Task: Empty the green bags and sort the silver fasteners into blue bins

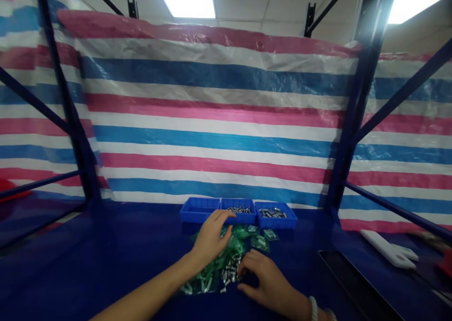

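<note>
My left hand (212, 231) reaches over a heap of small green-tinted plastic bags (235, 242), its fingertips near the middle blue bin (250, 219). Thumb and fingers are apart, and nothing shows between them. Beside the loose pile of small shiny metal parts (229, 271), my right hand (264, 276) has its fingers bent, with the fingertips at the pile's right edge. A gap shows between its thumb and fingers. Several bags have pale or metallic pieces inside, such as the separate bag (260, 242) to the right of the heap.
The left blue bin (190, 216) and the right blue bin (278, 223) flank the middle one; the right bin holds metal parts. A dark tablet-like slab (356, 283) and a white device (386, 249) lie at right. Blue rack posts (353, 123) and striped sheeting (219, 132) enclose the table.
</note>
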Tool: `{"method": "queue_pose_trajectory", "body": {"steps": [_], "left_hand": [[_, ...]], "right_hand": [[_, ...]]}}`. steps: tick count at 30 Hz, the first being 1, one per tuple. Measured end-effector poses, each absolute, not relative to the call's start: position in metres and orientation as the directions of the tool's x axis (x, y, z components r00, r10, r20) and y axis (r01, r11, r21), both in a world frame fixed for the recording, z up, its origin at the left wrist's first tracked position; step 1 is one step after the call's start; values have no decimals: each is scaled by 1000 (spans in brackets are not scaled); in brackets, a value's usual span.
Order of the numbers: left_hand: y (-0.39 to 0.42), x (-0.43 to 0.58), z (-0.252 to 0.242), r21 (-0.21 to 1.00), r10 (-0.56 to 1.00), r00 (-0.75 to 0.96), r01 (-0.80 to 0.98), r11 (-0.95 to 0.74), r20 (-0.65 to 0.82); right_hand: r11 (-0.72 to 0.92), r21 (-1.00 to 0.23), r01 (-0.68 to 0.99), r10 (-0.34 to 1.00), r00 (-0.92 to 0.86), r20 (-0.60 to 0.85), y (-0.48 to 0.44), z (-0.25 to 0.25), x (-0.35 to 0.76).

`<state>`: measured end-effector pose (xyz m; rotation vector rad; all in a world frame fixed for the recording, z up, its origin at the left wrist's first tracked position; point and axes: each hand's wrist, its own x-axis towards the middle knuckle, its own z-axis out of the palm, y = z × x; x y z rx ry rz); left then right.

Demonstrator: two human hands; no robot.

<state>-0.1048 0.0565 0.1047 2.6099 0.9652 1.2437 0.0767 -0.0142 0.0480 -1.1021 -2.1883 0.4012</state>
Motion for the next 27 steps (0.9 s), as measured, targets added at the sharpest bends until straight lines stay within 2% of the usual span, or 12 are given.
{"method": "queue_pose_trajectory", "body": {"steps": [8, 14, 17, 23, 27], "left_hand": [[21, -110, 86, 473, 622, 397, 415, -777, 675], [12, -112, 84, 544, 664, 387, 381, -747, 640], [9, -110, 84, 610, 709, 369, 361, -705, 601], [0, -99, 76, 765, 768, 426, 228, -602, 477], [-6, -97, 74, 765, 761, 448, 223, -604, 470]], "right_hand": [[578, -579, 575, 814, -449, 367, -11, 42, 76], [450, -825, 341, 888, -270, 373, -8, 51, 80], [387, -894, 225, 918, -180, 352, -6, 56, 82], [376, -914, 150, 925, -120, 360, -8, 61, 85], [362, -930, 69, 925, -151, 349, -14, 62, 82]]}}
